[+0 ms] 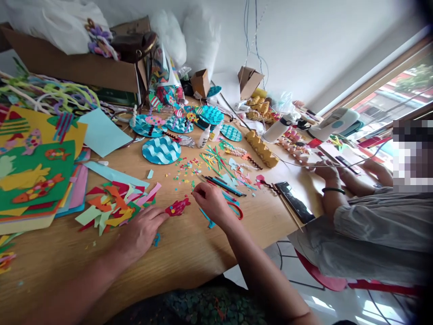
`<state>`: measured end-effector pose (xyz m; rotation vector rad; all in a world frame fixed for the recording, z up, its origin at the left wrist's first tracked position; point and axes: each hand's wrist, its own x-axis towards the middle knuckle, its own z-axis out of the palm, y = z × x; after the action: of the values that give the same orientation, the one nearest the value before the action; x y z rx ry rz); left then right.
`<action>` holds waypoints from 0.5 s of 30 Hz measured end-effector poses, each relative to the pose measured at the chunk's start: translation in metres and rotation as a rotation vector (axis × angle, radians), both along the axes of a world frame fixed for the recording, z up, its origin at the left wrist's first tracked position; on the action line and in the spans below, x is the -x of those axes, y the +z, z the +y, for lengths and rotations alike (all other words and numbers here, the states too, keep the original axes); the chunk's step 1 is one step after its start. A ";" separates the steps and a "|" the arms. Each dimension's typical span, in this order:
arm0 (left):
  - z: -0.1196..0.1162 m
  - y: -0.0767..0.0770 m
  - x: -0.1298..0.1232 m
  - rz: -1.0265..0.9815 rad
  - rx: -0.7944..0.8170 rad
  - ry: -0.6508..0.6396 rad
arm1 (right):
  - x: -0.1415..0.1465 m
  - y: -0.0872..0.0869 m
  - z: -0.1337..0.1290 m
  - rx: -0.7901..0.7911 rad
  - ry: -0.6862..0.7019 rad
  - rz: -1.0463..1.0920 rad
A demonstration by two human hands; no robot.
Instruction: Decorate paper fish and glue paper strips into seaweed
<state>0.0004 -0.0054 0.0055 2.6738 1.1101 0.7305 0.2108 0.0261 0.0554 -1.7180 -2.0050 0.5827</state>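
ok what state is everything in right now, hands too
left hand: fingertips at the red paper fish
right hand: fingers drawn together, contents unclear
red paper fish: decorated with dots
scissors: partly hidden, open or shut unclear
front glue bottle: upright
front blue disc: lying flat, wavy strips across it
phone: lying flat, screen dark
paper scraps: loosely heaped

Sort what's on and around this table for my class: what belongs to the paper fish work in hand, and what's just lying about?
Likely part of the work:
- red paper fish, at the left hand's fingertips
- small paper dots
- white glue bottles
- orange-handled scissors

Probably just lying about:
- black phone
- long cardboard box
- stuffed white bags
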 end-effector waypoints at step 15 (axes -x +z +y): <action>0.001 -0.009 0.002 -0.038 0.034 0.026 | 0.003 -0.015 0.082 0.101 0.095 -0.223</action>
<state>-0.0012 -0.0043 -0.0031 2.6107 1.1399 0.7571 0.2080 0.1081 0.0402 -1.8240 -2.2563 0.5527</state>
